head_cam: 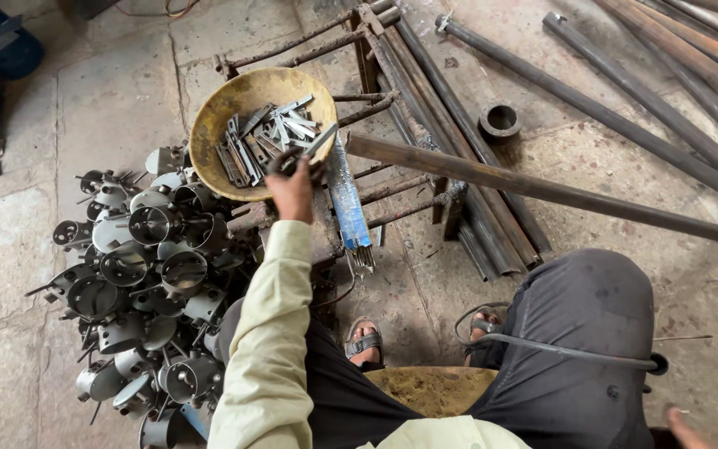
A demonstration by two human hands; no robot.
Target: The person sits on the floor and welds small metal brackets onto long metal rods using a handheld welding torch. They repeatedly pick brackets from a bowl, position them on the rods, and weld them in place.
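One flat metal strip is pinched in the left hand, fingers closed on its near end, the strip angled up and right over the near-right rim of a yellowed metal bowl. Bowl holds a loose heap of similar grey strips. Bowl sits on a rusty welded rod frame standing on the stone floor. Pale green sleeve runs from the hand toward the near edge. Right hand: only a fingertip-like part shows at the near right corner; cannot tell whether open or closed. Bundle of blue-coated rods lies on the frame just right of the left hand. Long rusty pipe crosses the frame toward the right. Left of the bowl, a pile of round grey metal housings on the floor. Far right: several long pipes and one short ring.
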